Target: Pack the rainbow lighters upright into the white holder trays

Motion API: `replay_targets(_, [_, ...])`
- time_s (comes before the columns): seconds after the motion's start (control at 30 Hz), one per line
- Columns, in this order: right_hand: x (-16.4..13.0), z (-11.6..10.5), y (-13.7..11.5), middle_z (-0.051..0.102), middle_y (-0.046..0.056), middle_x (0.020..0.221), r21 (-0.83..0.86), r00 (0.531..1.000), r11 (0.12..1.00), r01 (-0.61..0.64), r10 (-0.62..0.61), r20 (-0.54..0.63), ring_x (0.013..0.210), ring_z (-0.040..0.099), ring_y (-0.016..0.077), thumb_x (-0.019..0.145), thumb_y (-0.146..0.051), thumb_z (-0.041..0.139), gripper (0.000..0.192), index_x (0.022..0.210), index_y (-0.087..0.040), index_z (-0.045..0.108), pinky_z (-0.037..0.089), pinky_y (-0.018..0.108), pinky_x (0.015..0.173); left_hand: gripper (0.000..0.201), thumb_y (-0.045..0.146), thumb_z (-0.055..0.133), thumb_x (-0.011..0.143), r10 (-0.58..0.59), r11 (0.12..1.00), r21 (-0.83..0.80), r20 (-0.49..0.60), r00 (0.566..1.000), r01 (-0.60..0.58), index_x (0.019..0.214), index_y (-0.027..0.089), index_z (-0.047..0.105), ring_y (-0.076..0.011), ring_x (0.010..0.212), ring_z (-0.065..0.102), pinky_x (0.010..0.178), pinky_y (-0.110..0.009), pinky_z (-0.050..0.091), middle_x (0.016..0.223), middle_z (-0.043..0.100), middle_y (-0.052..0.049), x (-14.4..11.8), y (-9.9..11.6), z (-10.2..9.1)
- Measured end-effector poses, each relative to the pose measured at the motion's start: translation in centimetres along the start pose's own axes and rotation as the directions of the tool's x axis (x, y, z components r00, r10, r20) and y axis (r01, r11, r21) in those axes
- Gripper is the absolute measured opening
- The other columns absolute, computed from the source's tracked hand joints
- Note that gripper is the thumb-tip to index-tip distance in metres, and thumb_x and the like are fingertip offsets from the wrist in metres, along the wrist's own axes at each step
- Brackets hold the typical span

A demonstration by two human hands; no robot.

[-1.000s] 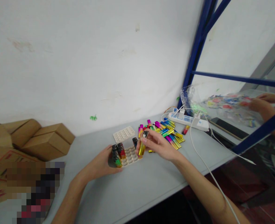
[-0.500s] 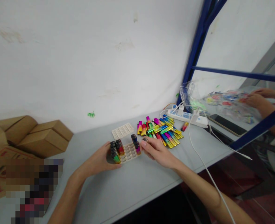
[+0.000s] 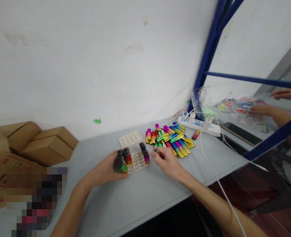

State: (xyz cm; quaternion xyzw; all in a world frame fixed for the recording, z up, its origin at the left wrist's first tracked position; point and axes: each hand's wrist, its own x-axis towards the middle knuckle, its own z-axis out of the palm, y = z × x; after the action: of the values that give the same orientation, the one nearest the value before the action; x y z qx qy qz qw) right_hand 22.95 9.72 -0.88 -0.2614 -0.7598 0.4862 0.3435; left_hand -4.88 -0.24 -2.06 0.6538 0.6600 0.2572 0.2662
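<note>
So the person's left hand [image 3: 107, 169] is wrapped around the near-left corner of a pale slotted tray [image 3: 137, 161] on the grey tabletop [image 3: 140, 194], fingers curled against the cluster of lighters standing upright in that corner [image 3: 123, 160]. So it's grasping the tray, steadying it.

The right hand [image 3: 167, 160] sits just off the tray's right edge, fingers loosely bent around what looks like a small dark-capped lighter [image 3: 156, 151] at the fingertips. It's too small and blurry to tell if it's really pinched or just touched. Two more lighters [image 3: 144, 152] stand in the tray's far-right slots, right beside those fingertips. Most of the middle slots are open.

Behind the right hand there's a loose pile of rainbow-coloured lighters [image 3: 171, 138] lying flat, touching each other, just past the fingers. A second tray [image 3: 130, 138] lies near the wall [image 3: 98, 65], just beyond the first.

For room: the tabletop in front of both hands is bare up to its near edge. On the left, cardboard boxes [image 3: 43, 144] sit well apart from the tray. On the right, a white power strip [image 3: 197, 125] lies past the pile with a white cable [image 3: 217, 177] trailing over the table edge, near the right forearm. A blue rack frame [image 3: 209, 52] stands beyond that, and another person's hands [image 3: 266, 108] work at plastic bags [image 3: 234, 107] on the far side.
</note>
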Motion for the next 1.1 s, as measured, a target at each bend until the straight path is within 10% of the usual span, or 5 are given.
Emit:
replay_targets(0.37, [-0.4,-0.6,-0.1,0.054,-0.004,0.078,0.170,0.990,0.984,0.053,-0.074,0.117,0.066,0.051,0.0142,0.112,-0.055,0.044,0.033,0.116,-0.023,0.052,0.043,0.028,0.064,0.082,0.030,0.095,0.061,0.022,0.999,-0.040,-0.026,0.999,-0.023,0.137,0.020,0.066,-0.0383,0.129,0.067,0.117,-0.054,0.052,0.143,0.070,-0.013,0.0,0.8,0.0])
replay_targets(0.57, [-0.3,-0.3,-2.5,0.072,0.009,0.107,-0.077,0.940,0.939,0.334,-0.326,0.104,0.102,0.065,0.0224,0.107,-0.042,0.062,0.024,0.116,-0.021,0.072,0.052,0.036,0.092,0.083,0.035,0.097,0.060,0.044,0.999,0.012,-0.043,0.998,-0.043,0.137,0.021,0.068,-0.0392,0.130,0.065,0.119,-0.054,0.050,0.138,0.072,-0.012,0.0,0.9,0.0])
replay_targets(1.1, [2.7,3.6,-1.8,0.074,0.005,0.097,-0.555,0.901,0.717,0.421,-0.263,0.344,0.099,0.064,0.0231,0.099,-0.031,0.077,0.016,0.110,-0.022,0.070,0.040,0.035,0.090,0.076,0.035,0.096,0.060,0.041,0.999,0.022,-0.038,0.998,-0.040,0.129,0.022,0.070,-0.0372,0.127,0.065,0.115,-0.050,0.051,0.133,0.073,-0.010,-0.1,1.0,0.2])
